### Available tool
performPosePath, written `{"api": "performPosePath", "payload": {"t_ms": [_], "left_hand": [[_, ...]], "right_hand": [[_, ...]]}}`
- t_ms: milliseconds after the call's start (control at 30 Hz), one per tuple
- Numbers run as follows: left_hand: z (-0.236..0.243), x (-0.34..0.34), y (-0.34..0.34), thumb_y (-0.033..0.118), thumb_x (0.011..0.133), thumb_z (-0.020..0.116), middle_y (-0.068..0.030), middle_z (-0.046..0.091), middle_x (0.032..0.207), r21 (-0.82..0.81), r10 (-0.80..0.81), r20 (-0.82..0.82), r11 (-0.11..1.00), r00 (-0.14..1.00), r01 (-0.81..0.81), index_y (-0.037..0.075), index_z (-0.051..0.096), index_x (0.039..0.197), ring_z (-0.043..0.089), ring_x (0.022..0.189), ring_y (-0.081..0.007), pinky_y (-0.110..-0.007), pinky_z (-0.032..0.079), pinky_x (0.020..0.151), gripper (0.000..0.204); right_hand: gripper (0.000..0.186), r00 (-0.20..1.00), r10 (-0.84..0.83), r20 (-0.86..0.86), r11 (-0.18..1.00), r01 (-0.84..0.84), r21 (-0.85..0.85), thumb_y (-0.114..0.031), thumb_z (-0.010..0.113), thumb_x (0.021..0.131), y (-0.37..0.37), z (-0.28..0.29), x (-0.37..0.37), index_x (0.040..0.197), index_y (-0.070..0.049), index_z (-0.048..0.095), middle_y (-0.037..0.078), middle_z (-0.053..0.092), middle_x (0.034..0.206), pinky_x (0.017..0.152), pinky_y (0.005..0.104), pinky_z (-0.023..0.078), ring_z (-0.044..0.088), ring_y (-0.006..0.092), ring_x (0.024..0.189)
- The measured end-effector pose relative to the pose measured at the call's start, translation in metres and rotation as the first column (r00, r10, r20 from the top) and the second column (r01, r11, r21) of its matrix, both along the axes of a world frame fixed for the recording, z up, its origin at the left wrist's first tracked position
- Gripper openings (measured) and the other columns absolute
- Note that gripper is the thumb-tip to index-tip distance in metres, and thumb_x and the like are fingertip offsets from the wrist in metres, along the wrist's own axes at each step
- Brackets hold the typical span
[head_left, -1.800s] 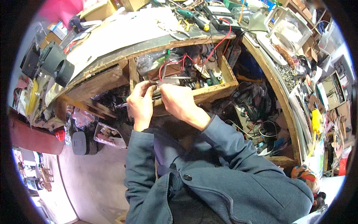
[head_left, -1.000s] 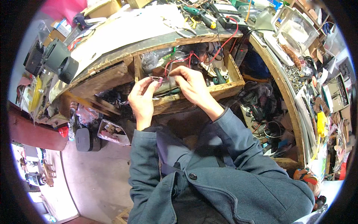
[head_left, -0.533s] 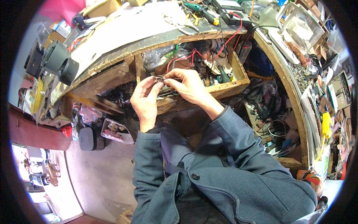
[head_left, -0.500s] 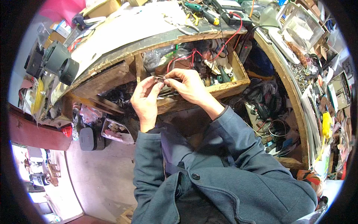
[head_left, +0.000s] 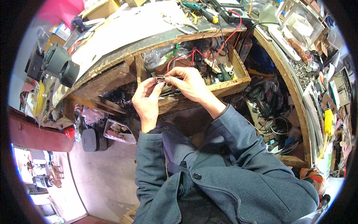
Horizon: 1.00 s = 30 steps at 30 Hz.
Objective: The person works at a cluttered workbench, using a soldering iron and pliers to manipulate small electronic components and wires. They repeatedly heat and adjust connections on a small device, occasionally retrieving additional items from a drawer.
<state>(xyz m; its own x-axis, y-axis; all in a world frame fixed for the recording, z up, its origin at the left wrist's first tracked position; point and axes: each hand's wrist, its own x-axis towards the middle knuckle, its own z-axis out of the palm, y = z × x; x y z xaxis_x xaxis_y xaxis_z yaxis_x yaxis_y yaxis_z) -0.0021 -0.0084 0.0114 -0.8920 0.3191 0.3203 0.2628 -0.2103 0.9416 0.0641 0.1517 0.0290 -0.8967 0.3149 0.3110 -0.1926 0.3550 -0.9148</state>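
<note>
A small dark metallic part (head_left: 160, 80), too small to name, is pinched between my two hands over the front of an open wooden drawer (head_left: 227, 88). My left hand (head_left: 146, 102) holds its left end between thumb and fingertips. From the other side, the thumb and forefinger of my right hand (head_left: 191, 86) close on the right end. Beneath and behind the hands, the drawer holds red wires (head_left: 193, 56), a clear plastic bag (head_left: 151, 59), a green-handled tool (head_left: 225, 73) and other loose bits.
Above the drawer, the worktop carries a white sheet (head_left: 123, 31), pliers (head_left: 185, 29) and a green screwdriver (head_left: 192, 5). A cluttered bench edge (head_left: 289, 82) curves along the right. Tangled cables (head_left: 266, 93) fill the space below it. A black case (head_left: 90, 140) stands on the floor at left.
Both hands keep nearly the same place and grip on the small part. The right fingers have shifted slightly, and the whole view has tilted a little.
</note>
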Motion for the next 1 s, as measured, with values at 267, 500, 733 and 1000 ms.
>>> {"api": "performPosePath", "payload": {"t_ms": [267, 500, 733, 1000], "left_hand": [[0.0046, 0.0041, 0.0018, -0.007, 0.087, 0.075, -0.0120, 0.075, 0.102, 0.001, 0.022, 0.002, 1.000, 1.000, -0.022, -0.006, 0.068, 0.111, 0.072, 0.091, -0.0159, -0.027, 0.059, 0.084, 0.025], [0.0011, 0.0014, 0.0008, -0.007, 0.087, 0.075, -0.0127, 0.074, 0.102, -0.008, 0.024, -0.011, 1.000, 1.000, -0.024, -0.006, 0.068, 0.110, 0.072, 0.091, -0.0168, -0.028, 0.059, 0.084, 0.024], [0.0022, 0.0012, 0.0001, -0.008, 0.088, 0.074, -0.0126, 0.074, 0.103, -0.005, 0.000, 0.013, 1.000, 1.000, 0.000, -0.006, 0.068, 0.111, 0.072, 0.091, -0.0172, -0.029, 0.059, 0.085, 0.024], [0.0093, -0.0021, -0.0035, -0.006, 0.086, 0.076, -0.0110, 0.074, 0.102, 0.008, -0.076, 0.088, 0.997, 0.993, 0.076, -0.006, 0.068, 0.112, 0.070, 0.090, -0.0155, -0.028, 0.058, 0.083, 0.027]], "right_hand": [[0.019, 1.000, 0.006, -0.005, 0.998, -0.006, -0.060, -0.017, 0.070, 0.097, -0.0006, -0.0032, -0.0010, 0.101, 0.002, 0.075, 0.001, 0.071, 0.077, 0.061, 0.0238, 0.048, 0.059, 0.0039, 0.069], [0.019, 1.000, -0.008, -0.023, 1.000, 0.007, -0.029, -0.017, 0.070, 0.097, -0.0011, 0.0011, 0.0014, 0.100, 0.002, 0.075, 0.001, 0.071, 0.077, 0.062, 0.0239, 0.049, 0.059, 0.0046, 0.069], [0.018, 1.000, -0.007, -0.019, 0.999, 0.006, -0.050, -0.016, 0.070, 0.097, -0.0014, 0.0004, 0.0020, 0.099, 0.001, 0.075, 0.001, 0.071, 0.076, 0.062, 0.0240, 0.050, 0.060, 0.0040, 0.068], [0.017, 1.000, 0.005, -0.022, 0.999, -0.006, -0.043, -0.015, 0.070, 0.097, -0.0005, 0.0003, 0.0023, 0.099, 0.001, 0.074, 0.001, 0.071, 0.077, 0.062, 0.0238, 0.050, 0.061, 0.0043, 0.068]]}}
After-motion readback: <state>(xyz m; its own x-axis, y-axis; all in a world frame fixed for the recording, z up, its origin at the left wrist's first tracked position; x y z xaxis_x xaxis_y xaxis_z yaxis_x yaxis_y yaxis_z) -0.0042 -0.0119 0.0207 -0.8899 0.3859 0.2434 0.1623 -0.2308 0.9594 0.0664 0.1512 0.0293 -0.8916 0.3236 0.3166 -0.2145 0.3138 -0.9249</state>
